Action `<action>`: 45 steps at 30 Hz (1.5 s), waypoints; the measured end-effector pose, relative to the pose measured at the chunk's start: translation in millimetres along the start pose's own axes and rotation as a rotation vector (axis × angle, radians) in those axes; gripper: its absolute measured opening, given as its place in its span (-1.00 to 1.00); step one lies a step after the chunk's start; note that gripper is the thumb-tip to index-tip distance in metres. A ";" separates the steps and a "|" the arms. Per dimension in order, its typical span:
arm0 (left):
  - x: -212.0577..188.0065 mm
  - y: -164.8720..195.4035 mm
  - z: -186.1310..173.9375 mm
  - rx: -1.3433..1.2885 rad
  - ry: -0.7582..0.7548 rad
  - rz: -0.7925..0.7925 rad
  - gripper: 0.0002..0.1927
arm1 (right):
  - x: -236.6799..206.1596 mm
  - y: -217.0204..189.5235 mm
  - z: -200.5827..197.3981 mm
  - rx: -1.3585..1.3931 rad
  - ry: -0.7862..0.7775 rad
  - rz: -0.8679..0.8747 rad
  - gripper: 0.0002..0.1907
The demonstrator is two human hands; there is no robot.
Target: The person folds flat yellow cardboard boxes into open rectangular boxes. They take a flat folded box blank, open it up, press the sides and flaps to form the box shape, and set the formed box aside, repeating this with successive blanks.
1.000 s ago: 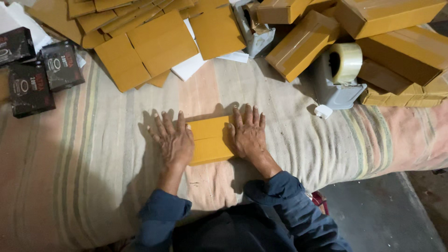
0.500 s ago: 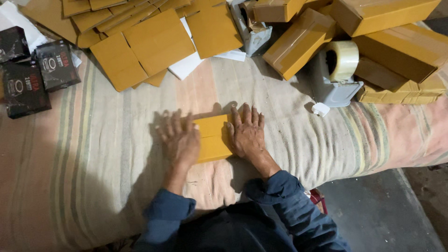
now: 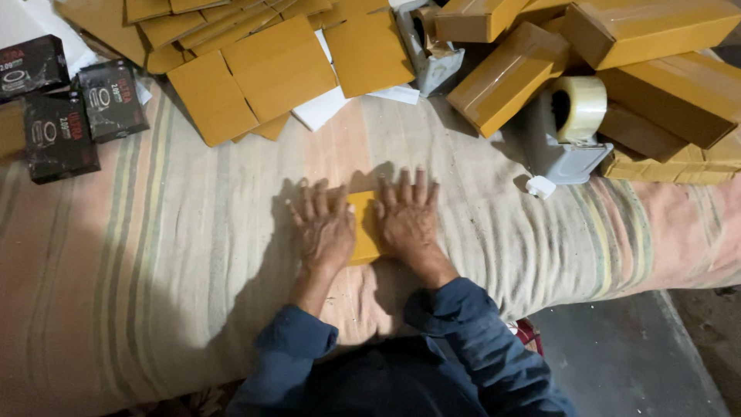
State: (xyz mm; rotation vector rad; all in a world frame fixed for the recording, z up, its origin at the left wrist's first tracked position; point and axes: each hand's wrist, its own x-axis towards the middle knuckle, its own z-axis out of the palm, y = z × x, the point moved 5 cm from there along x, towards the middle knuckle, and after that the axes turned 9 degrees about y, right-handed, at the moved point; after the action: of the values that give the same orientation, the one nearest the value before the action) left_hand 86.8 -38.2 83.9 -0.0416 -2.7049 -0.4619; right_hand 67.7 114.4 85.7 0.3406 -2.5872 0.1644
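A flat yellow-brown cardboard piece (image 3: 363, 228) lies on the striped cloth (image 3: 177, 255) in front of me. My left hand (image 3: 324, 228) lies flat on its left part, fingers spread. My right hand (image 3: 405, 220) lies flat on its right part. The two hands are close together, so only a narrow strip of the cardboard shows between them. Neither hand grips anything; both palms rest on the piece.
Flat cardboard blanks (image 3: 255, 69) are heaped at the back left. Taped brown boxes (image 3: 509, 77) pile at the back right. A grey tape dispenser with a clear roll (image 3: 571, 123) stands right. Black product boxes (image 3: 58, 131) lie far left. Floor (image 3: 633, 355) lower right.
My hands have drawn together over the cardboard piece, covering more of it; a wide yellow area showed between them before, now only a narrow strip.
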 end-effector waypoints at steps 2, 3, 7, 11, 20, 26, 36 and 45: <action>2.1 -20.7 -6.1 0.020 0.001 -0.048 -0.45 | -6.2 23.8 5.3 -0.020 -0.105 0.106 -0.35; -0.4 -27.8 -8.8 0.025 0.008 -0.063 -0.45 | -9.9 34.0 6.3 -0.031 -0.158 0.158 -0.34; -6.0 -24.9 -12.3 0.055 -0.006 -0.054 -0.44 | -9.8 31.6 -3.7 -0.155 -0.045 0.095 -0.37; -2.2 9.8 -7.4 -0.004 0.063 0.080 -0.43 | 0.1 -14.6 2.8 -0.084 -0.028 0.010 -0.36; -1.0 -39.5 -11.0 0.001 -0.050 -0.186 -0.45 | -5.5 22.5 -5.7 0.015 -0.039 0.185 -0.41; 3.8 2.3 0.0 0.045 -0.048 -0.050 -0.49 | 3.6 -1.4 -5.0 -0.119 -0.109 0.132 -0.20; 4.5 -17.2 -2.8 0.016 -0.054 -0.140 -0.54 | 3.5 10.3 -10.3 -0.126 -0.058 0.180 -0.36; 3.7 -29.8 -9.6 0.051 0.029 -0.093 -0.49 | -1.5 23.9 -7.1 -0.058 -0.079 0.225 -0.34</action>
State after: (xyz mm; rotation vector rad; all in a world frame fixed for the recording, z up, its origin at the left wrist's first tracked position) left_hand 84.2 -69.7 84.3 0.1053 -2.6972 -0.4168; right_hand 65.9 138.9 89.8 0.0341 -2.6982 0.1578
